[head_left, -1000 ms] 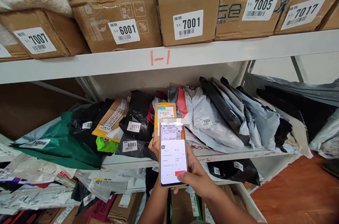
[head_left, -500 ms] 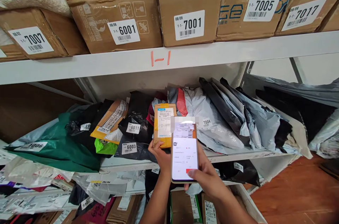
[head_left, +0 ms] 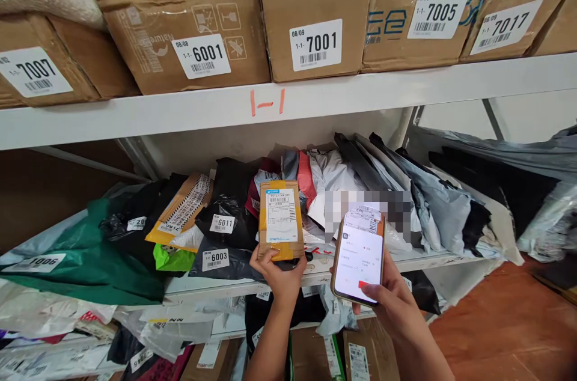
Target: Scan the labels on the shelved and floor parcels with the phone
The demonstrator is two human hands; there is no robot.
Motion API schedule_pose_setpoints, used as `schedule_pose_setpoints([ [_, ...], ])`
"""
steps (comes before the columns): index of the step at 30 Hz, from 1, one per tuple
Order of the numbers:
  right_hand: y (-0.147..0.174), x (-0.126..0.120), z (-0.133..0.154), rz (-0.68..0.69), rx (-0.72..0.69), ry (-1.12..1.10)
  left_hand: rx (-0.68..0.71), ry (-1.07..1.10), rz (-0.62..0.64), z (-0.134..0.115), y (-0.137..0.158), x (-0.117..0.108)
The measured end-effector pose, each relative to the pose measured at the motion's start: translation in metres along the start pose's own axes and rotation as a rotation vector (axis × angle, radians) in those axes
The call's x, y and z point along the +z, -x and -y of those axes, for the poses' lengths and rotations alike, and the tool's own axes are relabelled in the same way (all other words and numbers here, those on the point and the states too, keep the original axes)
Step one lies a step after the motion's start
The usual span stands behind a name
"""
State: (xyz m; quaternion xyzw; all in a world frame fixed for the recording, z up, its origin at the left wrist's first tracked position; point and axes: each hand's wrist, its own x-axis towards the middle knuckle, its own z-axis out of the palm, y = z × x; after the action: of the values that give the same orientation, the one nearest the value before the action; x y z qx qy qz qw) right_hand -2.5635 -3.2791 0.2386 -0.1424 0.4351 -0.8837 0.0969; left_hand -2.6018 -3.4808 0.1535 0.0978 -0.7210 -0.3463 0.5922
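Note:
My left hand [head_left: 280, 276] grips the lower end of a small cardboard parcel [head_left: 282, 219] with yellow tape and a white shipping label facing me. To its right, my right hand [head_left: 392, 291] holds a smartphone [head_left: 359, 255], its thumb on a red button low on the lit screen. The screen shows a picture of a label above some lines of text. A blurred patch covers part of the view just above the phone. Behind both hands, a shelf carries bagged parcels, among them a black bag [head_left: 228, 201] labelled 6011 and a dark bag [head_left: 216, 258] labelled 6003.
Above runs a white shelf beam [head_left: 180, 107] marked 1-1, bearing numbered cartons such as the 7001 box [head_left: 315, 14]. A green bag [head_left: 85, 267] lies at the left, grey and black mailers [head_left: 437, 207] at the right. Lower shelves hold more boxes [head_left: 311, 351].
The phone has moved right, away from the parcel, and now leans slightly. The parcel, partly covered by the phone before, shows in full. The view has shifted a little.

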Motion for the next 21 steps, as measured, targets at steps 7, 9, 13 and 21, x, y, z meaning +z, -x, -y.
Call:
schedule_pose_setpoints([
  [7, 0.001, -0.01, -0.007, -0.028, 0.004, 0.023, 0.004, 0.045, -0.01, -0.009, 0.016, -0.01],
  [9, 0.0, -0.013, -0.011, -0.032, 0.007, 0.024, 0.013, 0.037, -0.02, -0.015, 0.018, -0.016],
  [13, -0.001, -0.016, -0.015, -0.024, 0.005, 0.007, 0.038, 0.066, -0.059, -0.026, 0.017, -0.027],
  [21, 0.001, -0.016, -0.015, -0.016, 0.016, -0.001, 0.079, 0.081, -0.095, -0.044, 0.01, -0.041],
])
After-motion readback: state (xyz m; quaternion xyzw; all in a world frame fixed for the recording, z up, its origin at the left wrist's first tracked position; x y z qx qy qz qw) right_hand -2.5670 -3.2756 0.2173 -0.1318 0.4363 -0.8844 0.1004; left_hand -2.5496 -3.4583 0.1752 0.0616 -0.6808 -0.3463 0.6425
